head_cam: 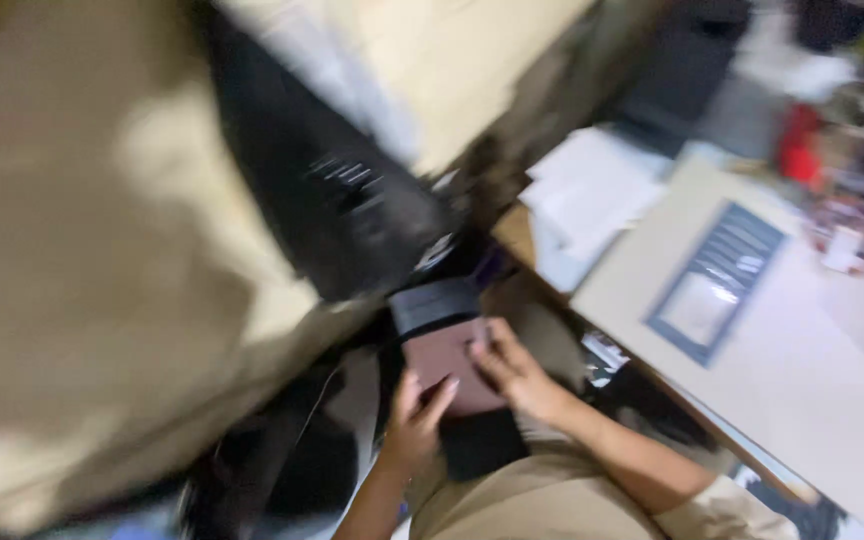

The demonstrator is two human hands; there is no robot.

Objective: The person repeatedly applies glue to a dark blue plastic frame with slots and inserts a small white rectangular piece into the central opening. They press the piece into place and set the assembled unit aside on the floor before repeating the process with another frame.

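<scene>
The view is badly blurred. Both of my hands are on a small flat pink object (444,362) with a dark box-like piece (435,304) at its far end. My left hand (414,420) grips the pink object's near left edge, fingers curled up onto it. My right hand (508,373) rests on its right side with fingers pressing the top. What the pink object is cannot be made out.
A large tan cardboard sheet (102,280) fills the left. A black panel (322,190) leans beside it. To the right lies a pale board (802,370) with a dark-framed sheet (717,282), white papers (592,190) and a red item (798,145).
</scene>
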